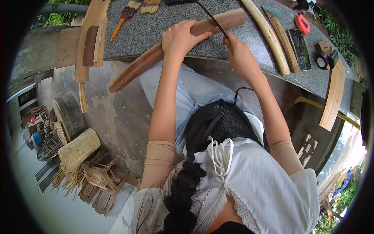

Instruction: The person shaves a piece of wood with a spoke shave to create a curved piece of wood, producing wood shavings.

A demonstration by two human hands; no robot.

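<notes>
Your left hand (179, 39) is closed over the wooden strip (139, 70), thumb stretched along it. The strip slants across the bench (136, 39), its lower end jutting past the edge over your jeans. Your right hand (242, 58) has its fingers curled around the near end of a thin black rod (212, 18), which crosses above the strip. To your left lies a paintbrush (126, 16); to your right are a pale curved stick (269, 36) and a red tape measure (302, 24).
</notes>
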